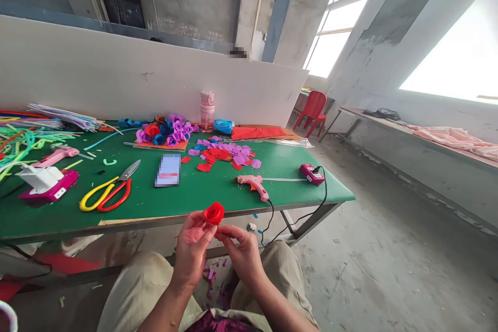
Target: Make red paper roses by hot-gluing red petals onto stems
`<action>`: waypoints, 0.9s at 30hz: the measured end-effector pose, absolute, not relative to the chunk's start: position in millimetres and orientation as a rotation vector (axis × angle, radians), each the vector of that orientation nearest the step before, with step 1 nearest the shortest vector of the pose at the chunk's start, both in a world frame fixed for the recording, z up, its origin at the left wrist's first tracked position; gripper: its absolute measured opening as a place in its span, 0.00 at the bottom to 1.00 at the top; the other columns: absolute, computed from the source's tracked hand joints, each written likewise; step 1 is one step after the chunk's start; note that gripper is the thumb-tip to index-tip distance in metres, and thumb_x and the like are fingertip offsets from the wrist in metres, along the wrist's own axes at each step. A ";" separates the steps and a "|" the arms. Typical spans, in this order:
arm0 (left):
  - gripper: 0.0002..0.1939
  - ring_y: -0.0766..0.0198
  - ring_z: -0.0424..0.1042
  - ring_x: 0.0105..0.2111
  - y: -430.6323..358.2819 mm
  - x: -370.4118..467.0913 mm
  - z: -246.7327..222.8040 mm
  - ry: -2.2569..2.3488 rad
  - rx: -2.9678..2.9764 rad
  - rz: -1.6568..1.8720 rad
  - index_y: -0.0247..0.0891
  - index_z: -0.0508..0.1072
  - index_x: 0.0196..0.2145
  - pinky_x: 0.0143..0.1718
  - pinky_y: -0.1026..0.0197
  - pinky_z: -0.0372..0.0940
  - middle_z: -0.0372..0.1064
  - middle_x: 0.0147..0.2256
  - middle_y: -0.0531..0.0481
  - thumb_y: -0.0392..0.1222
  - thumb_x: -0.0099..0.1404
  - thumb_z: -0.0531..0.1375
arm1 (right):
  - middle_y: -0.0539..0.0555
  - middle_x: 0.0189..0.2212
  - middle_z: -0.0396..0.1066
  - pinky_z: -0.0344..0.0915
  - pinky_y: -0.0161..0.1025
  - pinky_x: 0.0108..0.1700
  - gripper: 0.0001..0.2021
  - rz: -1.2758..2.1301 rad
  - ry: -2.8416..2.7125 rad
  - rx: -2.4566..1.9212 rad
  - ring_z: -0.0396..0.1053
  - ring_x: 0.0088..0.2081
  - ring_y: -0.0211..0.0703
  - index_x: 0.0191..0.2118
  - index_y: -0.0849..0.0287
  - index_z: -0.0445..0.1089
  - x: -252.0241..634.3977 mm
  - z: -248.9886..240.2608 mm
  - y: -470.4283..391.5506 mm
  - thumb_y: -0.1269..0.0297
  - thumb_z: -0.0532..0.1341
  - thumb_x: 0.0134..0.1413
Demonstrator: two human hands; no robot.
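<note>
Evidently, the red flower [213, 213] is where both hands meet: it sits at the lower centre of the frame, held up close to the near edge of the tabletop [210, 184]. The left hand [194, 236] grips it low, thumb and fingers around its base, which presumably leaves the petals uncrushed and facing up. The right hand [243, 251] is on the other side, fingertips drawn together close under the bloom; whether they pinch its base, I cannot tell. Right of centre, the pink glue gun [252, 183] lies with its handle toward the near edge, probably for an easy reach, its cord [269, 228] dropping below. Loose petals [233, 154] lie spread mid-frame, perhaps so that single pieces lift easily, while the made-up flowers [167, 132] are heaped left of them, likely to avoid mixing. At lower left, the scissors [111, 192] also point their handles nearward, seemingly ready to grab.
</note>
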State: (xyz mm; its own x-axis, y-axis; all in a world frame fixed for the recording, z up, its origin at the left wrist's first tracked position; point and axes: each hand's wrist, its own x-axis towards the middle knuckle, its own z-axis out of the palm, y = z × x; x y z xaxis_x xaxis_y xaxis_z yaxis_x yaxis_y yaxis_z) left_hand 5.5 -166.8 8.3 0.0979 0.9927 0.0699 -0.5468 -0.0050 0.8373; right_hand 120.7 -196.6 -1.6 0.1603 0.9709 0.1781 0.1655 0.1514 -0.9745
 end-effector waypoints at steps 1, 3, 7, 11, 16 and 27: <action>0.14 0.61 0.69 0.41 -168.3 5.1 8.8 0.682 0.910 1.345 0.42 0.71 0.38 0.45 0.60 0.61 0.72 0.39 0.50 0.37 0.52 0.66 | 0.51 0.30 0.77 0.66 0.39 0.40 0.07 0.849 -1.255 -1.261 0.73 0.34 0.45 0.33 0.53 0.77 122.3 -2.3 -196.7 0.67 0.61 0.52; 0.17 0.60 0.68 0.41 -170.4 5.0 8.3 0.692 1.005 1.277 0.42 0.71 0.41 0.44 0.60 0.61 0.71 0.41 0.47 0.38 0.52 0.66 | 0.51 0.30 0.77 0.65 0.39 0.41 0.07 0.823 -1.226 -1.223 0.73 0.35 0.45 0.34 0.52 0.77 125.8 -4.1 -196.1 0.66 0.61 0.53; 0.13 0.61 0.67 0.37 -171.7 9.3 3.2 0.814 1.117 1.184 0.39 0.74 0.39 0.42 0.60 0.61 0.72 0.38 0.46 0.41 0.54 0.65 | 0.52 0.30 0.76 0.65 0.39 0.41 0.06 1.001 -1.101 -1.066 0.71 0.34 0.44 0.32 0.55 0.77 130.3 -7.9 -193.6 0.61 0.63 0.51; 0.10 0.60 0.67 0.36 -171.4 13.5 3.7 0.915 1.106 1.191 0.39 0.77 0.34 0.41 0.61 0.62 0.73 0.36 0.46 0.43 0.53 0.66 | 0.51 0.29 0.75 0.64 0.38 0.41 0.08 1.251 -0.922 -0.941 0.70 0.33 0.42 0.30 0.57 0.75 129.7 -7.6 -194.7 0.57 0.66 0.47; 0.10 0.58 0.67 0.39 -165.6 6.6 15.7 0.918 1.130 1.291 0.39 0.76 0.34 0.43 0.60 0.60 0.73 0.36 0.46 0.45 0.55 0.64 | 0.51 0.25 0.73 0.63 0.36 0.38 0.11 1.381 -0.843 -0.934 0.69 0.30 0.39 0.30 0.59 0.74 130.3 -7.6 -199.8 0.56 0.67 0.45; 0.07 0.57 0.66 0.40 -160.0 -1.4 20.5 1.049 1.491 1.598 0.44 0.76 0.33 0.44 0.58 0.59 0.69 0.36 0.48 0.37 0.53 0.65 | 0.50 0.25 0.73 0.63 0.35 0.38 0.12 1.448 -0.861 -0.961 0.70 0.29 0.38 0.29 0.59 0.74 126.4 -11.2 -202.4 0.55 0.68 0.43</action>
State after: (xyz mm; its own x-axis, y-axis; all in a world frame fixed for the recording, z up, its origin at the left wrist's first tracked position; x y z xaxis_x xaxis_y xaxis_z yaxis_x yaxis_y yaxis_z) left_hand -1.4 -160.0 20.5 -0.0901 0.9000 0.4265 0.0336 -0.4252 0.9045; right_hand 126.4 -202.4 -11.2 -0.0266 0.9956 -0.0896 -0.3971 -0.0928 -0.9131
